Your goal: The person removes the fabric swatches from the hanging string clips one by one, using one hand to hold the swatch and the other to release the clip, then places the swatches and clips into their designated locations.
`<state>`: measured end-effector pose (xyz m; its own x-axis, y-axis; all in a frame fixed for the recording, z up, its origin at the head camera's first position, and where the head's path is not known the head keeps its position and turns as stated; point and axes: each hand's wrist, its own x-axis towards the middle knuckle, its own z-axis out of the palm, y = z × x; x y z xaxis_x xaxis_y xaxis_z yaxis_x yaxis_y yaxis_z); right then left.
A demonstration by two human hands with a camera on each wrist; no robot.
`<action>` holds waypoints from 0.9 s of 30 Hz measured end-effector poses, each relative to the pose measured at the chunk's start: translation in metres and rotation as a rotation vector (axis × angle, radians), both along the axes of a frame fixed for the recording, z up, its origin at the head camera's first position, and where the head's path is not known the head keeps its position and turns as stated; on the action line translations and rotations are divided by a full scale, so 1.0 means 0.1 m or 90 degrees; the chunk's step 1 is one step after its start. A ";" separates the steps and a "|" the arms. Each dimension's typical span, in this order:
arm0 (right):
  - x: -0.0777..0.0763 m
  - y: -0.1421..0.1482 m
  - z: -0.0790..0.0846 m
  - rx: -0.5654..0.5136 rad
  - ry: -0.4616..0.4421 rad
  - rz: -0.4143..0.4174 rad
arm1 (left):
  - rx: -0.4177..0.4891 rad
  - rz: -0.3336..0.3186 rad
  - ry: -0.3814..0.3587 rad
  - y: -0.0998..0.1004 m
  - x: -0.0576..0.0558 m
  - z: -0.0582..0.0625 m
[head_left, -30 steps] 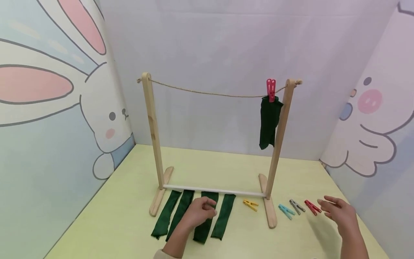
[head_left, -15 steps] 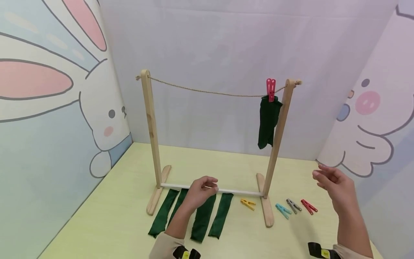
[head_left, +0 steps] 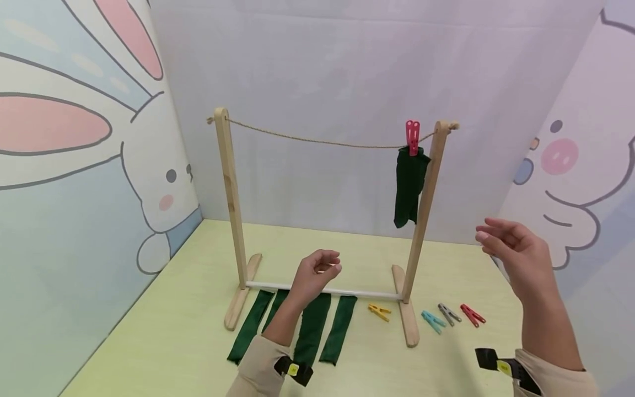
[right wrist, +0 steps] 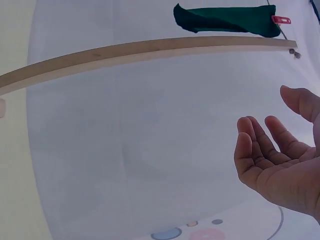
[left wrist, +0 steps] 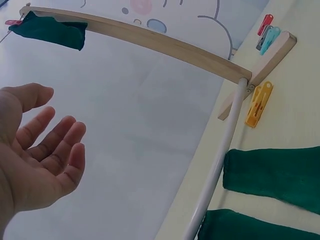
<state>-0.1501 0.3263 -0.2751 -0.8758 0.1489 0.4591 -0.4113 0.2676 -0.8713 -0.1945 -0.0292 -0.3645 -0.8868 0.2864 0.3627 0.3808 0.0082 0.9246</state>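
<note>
A dark green cloth strip (head_left: 409, 190) hangs from the twine line (head_left: 317, 141) near the right post, held by a red clothespin (head_left: 413, 137). My left hand (head_left: 315, 278) is raised in front of the rack's white bottom bar, fingers loosely bent with nothing between them. To the right of the rack my right hand (head_left: 521, 256) is lifted in the air, also holding nothing. Several green cloth strips (head_left: 339, 331) lie side by side on the table below the bar; my left forearm partly covers some of them. In the left wrist view, the left hand's thumb and fingers (left wrist: 37, 95) stand apart.
A yellow clothespin (head_left: 379, 312) lies inside the right foot (head_left: 408, 320) of the wooden rack. Outside that foot lie a light blue clothespin (head_left: 434, 321), a grey clothespin (head_left: 449, 314) and a red clothespin (head_left: 473, 315). Printed walls enclose the table (head_left: 163, 336).
Both hands have risen from low over the table, the right one much further, leaving the clothespins. The view has shifted slightly. Strips and clothespins stay in place.
</note>
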 end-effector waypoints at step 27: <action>-0.33 -0.59 1.18 0.007 0.222 0.078 | -0.005 -0.047 0.121 0.46 -0.64 0.22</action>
<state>-0.1829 0.2668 -0.1570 -0.6771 0.0451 0.7345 -0.7131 0.2066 -0.6700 -0.2582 0.0167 -0.3430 -0.7794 0.3515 0.5187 0.5480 -0.0189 0.8363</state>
